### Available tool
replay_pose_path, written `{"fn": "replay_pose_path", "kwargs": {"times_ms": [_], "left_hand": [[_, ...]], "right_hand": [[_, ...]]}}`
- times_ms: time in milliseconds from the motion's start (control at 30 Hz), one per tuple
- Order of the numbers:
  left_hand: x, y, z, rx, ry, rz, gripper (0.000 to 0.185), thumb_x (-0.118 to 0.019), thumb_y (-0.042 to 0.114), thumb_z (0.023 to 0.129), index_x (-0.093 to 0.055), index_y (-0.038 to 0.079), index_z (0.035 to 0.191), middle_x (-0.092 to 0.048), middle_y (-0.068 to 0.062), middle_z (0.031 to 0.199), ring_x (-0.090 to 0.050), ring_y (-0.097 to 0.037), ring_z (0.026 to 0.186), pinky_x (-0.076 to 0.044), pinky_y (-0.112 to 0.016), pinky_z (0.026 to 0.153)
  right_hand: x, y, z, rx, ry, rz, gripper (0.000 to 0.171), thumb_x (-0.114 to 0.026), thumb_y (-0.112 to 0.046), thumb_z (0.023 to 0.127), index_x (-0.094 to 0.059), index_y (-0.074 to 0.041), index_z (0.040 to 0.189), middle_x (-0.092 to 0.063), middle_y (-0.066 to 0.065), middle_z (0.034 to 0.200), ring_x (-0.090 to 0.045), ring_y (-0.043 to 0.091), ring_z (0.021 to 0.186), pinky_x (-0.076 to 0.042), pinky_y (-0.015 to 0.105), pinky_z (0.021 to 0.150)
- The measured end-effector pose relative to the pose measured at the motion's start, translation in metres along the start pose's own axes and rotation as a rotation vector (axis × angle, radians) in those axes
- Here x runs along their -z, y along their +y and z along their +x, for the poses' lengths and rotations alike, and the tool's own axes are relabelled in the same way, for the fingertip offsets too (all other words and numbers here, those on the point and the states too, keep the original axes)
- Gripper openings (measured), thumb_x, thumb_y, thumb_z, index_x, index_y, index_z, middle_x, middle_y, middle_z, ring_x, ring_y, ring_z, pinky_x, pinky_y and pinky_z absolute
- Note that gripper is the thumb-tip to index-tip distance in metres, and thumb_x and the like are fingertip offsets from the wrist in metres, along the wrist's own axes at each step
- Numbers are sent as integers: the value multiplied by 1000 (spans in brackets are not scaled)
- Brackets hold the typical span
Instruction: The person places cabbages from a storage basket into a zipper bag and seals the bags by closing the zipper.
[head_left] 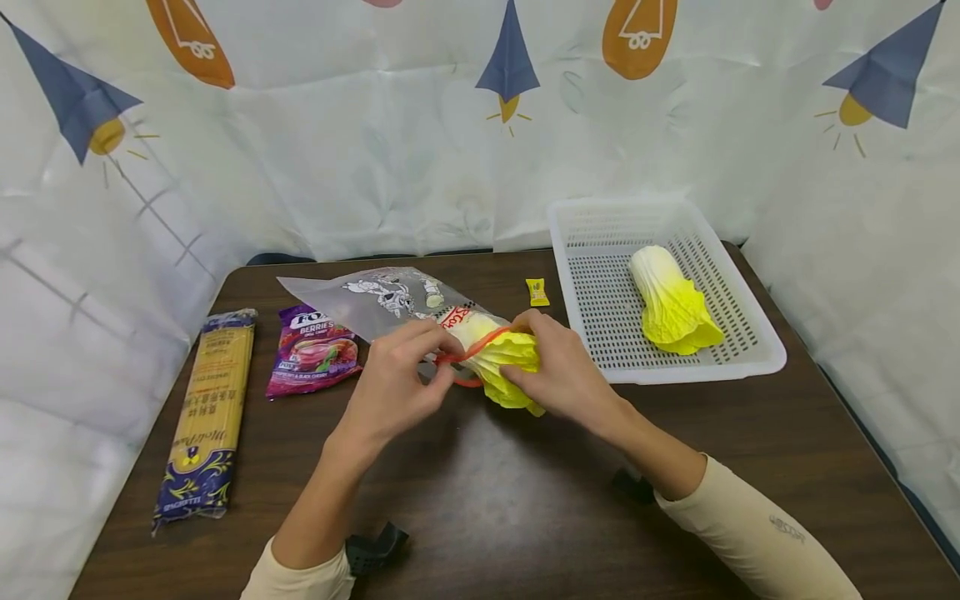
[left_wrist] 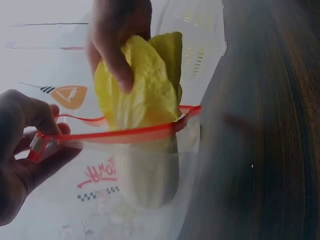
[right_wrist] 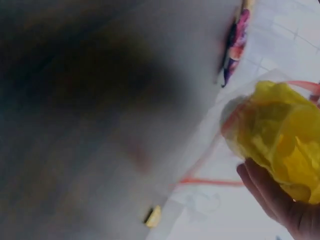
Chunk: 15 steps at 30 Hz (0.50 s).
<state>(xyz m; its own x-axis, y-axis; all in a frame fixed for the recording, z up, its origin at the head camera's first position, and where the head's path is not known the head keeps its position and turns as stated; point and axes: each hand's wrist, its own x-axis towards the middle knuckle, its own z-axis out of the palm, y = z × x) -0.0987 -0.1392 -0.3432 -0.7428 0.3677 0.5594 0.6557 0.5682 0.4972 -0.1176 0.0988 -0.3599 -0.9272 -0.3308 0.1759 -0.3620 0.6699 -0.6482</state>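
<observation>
My left hand (head_left: 405,375) pinches the red zip edge of a clear plastic zip bag (head_left: 382,298) printed with white cartoon figures. A yellow-and-white toy napa cabbage (head_left: 506,367) sits partly inside the bag's mouth, its pale base within and its yellow leaves sticking out. My right hand (head_left: 558,367) grips those leaves, thumb on the near side. In the left wrist view the red zip rim (left_wrist: 125,136) crosses in front of the cabbage (left_wrist: 145,95). The right wrist view shows the yellow leaves (right_wrist: 280,135) against my right fingers (right_wrist: 265,192).
A white perforated basket (head_left: 750,367) at the right holds a second toy cabbage (head_left: 675,300). A small yellow wrapped candy (head_left: 537,292) lies left of it. At the left are a purple berry candy bag (head_left: 313,354) and a spaghetti pack (head_left: 206,417) on the brown table (head_left: 487,517).
</observation>
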Motion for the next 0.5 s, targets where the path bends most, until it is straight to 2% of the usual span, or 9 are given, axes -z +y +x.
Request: {"fn": "replay_pose_path", "kwargs": {"times_ms": [133,333,500], "left_hand": [[0,0,0,-30,-34,-33,19,-74,-4,82,-75,11,93,-71,3,92,-64,-9,84,-60,-30,76],[2,0,1,-55,-23,-93,22,-74,-4,84,-78,13,97,-72,4,97,-66,-9,86,-59,-29,76],[4,-3,2,-70,-20,-114,23,-73,-4,84,-79,13,97,-72,3,97,-67,-10,86,-59,-29,76]], "right_hand": [[-9,4,-1,33,64,-55,50,-85,-15,83,-56,-9,123,-61,10,116,-63,28,96,-59,42,84],[-20,7,-1,142,123,-277,49,-83,-12,84,-55,-5,123,-61,11,119,-62,29,95,-59,43,84],[-24,8,-1,156,118,-338,53,-86,-15,82,-53,-4,122,-59,11,111,-61,27,86,-58,40,75]]}}
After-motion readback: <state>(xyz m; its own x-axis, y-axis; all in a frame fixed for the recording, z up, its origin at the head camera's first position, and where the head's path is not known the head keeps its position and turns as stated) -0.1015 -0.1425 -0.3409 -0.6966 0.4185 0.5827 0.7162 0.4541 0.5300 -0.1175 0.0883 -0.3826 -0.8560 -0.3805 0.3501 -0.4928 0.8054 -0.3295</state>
